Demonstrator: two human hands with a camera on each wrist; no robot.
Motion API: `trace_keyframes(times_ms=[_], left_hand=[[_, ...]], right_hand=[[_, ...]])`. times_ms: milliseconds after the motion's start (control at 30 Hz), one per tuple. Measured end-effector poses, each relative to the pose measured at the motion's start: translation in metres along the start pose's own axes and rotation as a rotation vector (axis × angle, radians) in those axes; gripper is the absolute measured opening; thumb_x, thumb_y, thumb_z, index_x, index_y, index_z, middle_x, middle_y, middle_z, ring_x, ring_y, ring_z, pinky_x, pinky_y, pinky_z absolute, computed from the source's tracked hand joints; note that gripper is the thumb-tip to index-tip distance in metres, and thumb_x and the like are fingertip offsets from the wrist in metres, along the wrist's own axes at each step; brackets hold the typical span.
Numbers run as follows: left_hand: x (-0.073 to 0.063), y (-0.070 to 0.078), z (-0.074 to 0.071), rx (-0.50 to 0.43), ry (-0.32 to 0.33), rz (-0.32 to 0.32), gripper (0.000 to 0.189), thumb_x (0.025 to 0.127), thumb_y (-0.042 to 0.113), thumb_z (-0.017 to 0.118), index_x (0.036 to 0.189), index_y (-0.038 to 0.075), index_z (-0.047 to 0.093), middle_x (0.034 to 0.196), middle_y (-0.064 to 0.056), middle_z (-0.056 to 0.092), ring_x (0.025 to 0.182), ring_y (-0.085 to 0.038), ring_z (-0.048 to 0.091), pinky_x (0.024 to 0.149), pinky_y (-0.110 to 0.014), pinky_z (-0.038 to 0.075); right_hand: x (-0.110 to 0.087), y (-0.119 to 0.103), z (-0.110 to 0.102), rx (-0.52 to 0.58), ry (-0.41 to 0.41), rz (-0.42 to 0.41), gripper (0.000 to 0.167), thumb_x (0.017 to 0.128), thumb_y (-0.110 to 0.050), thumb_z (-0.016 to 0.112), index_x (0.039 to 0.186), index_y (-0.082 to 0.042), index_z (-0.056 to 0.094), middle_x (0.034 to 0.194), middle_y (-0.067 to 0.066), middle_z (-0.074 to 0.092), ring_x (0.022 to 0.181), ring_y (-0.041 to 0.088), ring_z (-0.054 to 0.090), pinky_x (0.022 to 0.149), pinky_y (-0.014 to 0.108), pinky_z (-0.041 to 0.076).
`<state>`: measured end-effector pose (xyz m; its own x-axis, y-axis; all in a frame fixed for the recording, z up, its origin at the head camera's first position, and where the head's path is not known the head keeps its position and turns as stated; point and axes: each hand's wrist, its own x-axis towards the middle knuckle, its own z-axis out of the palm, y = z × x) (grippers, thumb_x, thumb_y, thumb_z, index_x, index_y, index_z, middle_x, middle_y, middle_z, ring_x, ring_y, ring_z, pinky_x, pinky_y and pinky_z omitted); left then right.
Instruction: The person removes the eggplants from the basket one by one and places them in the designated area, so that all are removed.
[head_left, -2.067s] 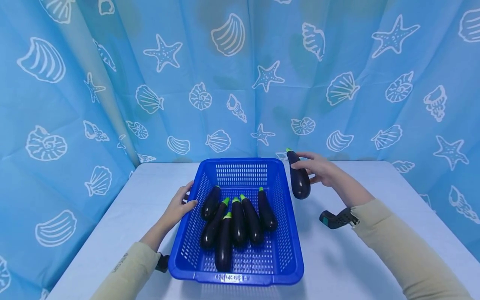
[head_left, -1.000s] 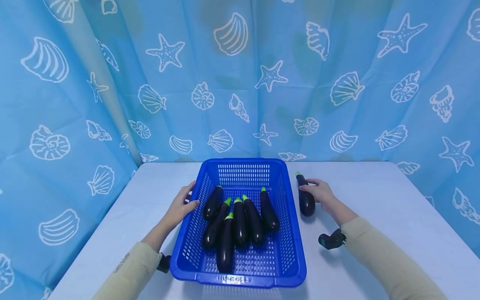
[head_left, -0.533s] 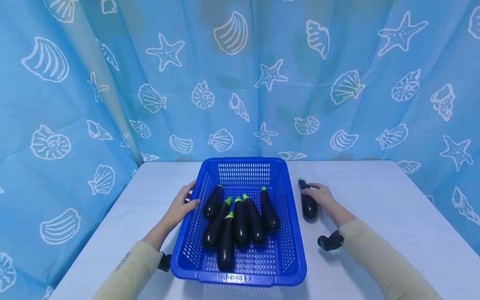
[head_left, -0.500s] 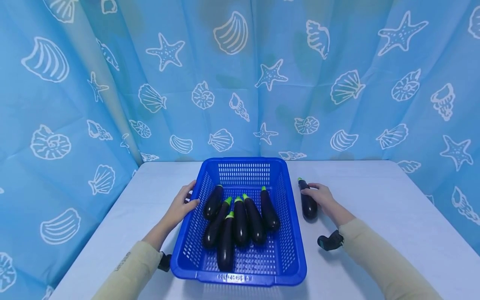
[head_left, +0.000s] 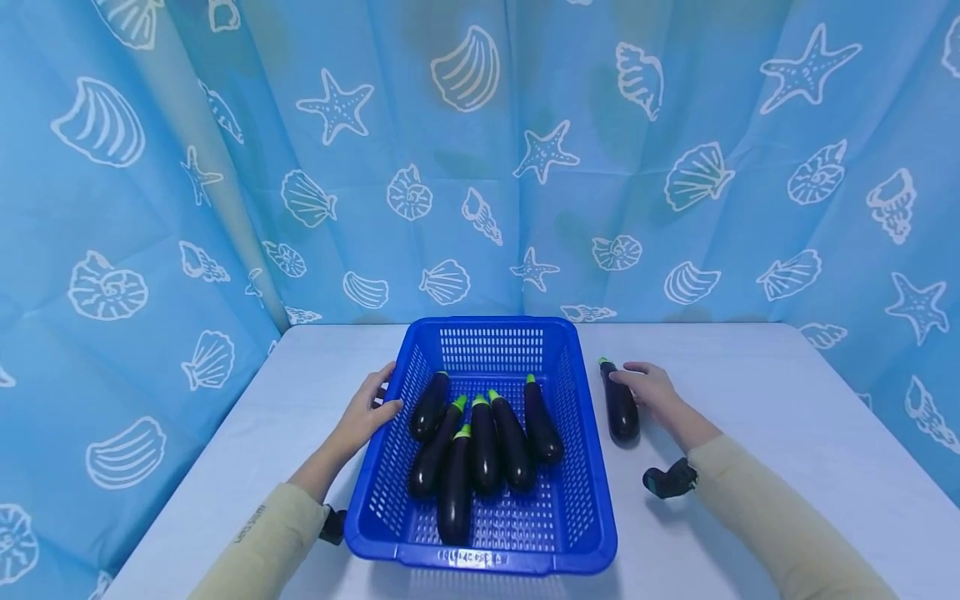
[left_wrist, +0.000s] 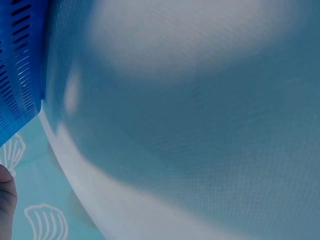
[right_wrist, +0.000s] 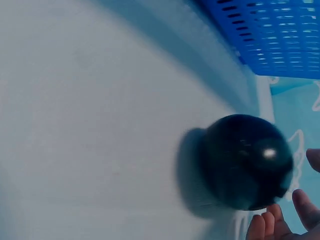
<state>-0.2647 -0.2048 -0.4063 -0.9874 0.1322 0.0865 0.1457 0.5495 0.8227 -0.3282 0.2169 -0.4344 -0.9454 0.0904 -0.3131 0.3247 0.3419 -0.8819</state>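
Observation:
A blue perforated plastic basket (head_left: 480, 558) stands on the table with several dark eggplants (head_left: 483, 450) in it, their green stem ends toward the back. My left hand (head_left: 363, 417) rests on its left rim, thumb along the top edge. To the right of the basket another eggplant (head_left: 621, 408) lies on the table, stem end pointing away from me. My right hand (head_left: 656, 392) is beside it with the fingers loosened. In the right wrist view the round end of this eggplant (right_wrist: 245, 162) faces the camera; thumb and fingers (right_wrist: 305, 207) are spread apart near it.
The white-covered table (head_left: 757, 417) extends on both sides of the basket. A blue curtain (head_left: 480, 167) with white shells and starfish hangs close behind the table and along its left side.
My right hand has brought the eggplant down onto the table right of the basket, moved it slightly nearer me, and loosened its fingers. The left hand stays on the rim.

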Motion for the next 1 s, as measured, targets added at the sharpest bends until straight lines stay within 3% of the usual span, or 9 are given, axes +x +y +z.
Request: trace_keyframes(times_ms=[200, 367, 700, 1000], left_hand=[[0.0, 0.0, 0.001, 0.005, 0.0, 0.004, 0.067, 0.085, 0.022, 0.051, 0.145, 0.01, 0.023, 0.13, -0.015, 0.04, 0.106, -0.031, 0.048, 0.082, -0.045, 0.052], [0.0, 0.0, 0.001, -0.001, -0.002, 0.0, 0.068, 0.085, 0.022, 0.051, 0.145, 0.011, 0.023, 0.13, -0.015, 0.04, 0.107, -0.031, 0.048, 0.083, -0.045, 0.051], [0.001, -0.001, 0.002, 0.002, 0.002, 0.013, 0.068, 0.085, 0.021, 0.051, 0.145, 0.01, 0.022, 0.131, -0.015, 0.039, 0.107, -0.03, 0.047, 0.084, -0.045, 0.05], [-0.001, 0.001, 0.001, 0.003, -0.001, 0.008, 0.068, 0.085, 0.022, 0.05, 0.145, 0.01, 0.021, 0.131, -0.015, 0.038, 0.107, -0.031, 0.047, 0.084, -0.045, 0.05]], right_hand=[[0.011, -0.001, -0.01, 0.022, 0.054, -0.017, 0.067, 0.089, -0.036, 0.054, 0.142, -0.004, 0.028, 0.147, 0.022, 0.022, 0.131, 0.04, 0.026, 0.103, 0.051, 0.033], [-0.009, -0.025, -0.014, 0.016, 0.022, -0.043, 0.067, 0.09, -0.031, 0.051, 0.143, -0.001, 0.024, 0.147, 0.025, 0.02, 0.132, 0.042, 0.023, 0.105, 0.052, 0.029], [-0.035, -0.062, -0.017, -0.023, -0.053, -0.075, 0.069, 0.09, -0.031, 0.052, 0.144, -0.002, 0.022, 0.144, 0.026, 0.026, 0.128, 0.041, 0.029, 0.103, 0.047, 0.034], [-0.064, -0.1, 0.0, -0.08, -0.122, -0.167, 0.067, 0.09, -0.031, 0.054, 0.143, -0.004, 0.025, 0.143, 0.024, 0.029, 0.128, 0.04, 0.032, 0.102, 0.048, 0.036]])
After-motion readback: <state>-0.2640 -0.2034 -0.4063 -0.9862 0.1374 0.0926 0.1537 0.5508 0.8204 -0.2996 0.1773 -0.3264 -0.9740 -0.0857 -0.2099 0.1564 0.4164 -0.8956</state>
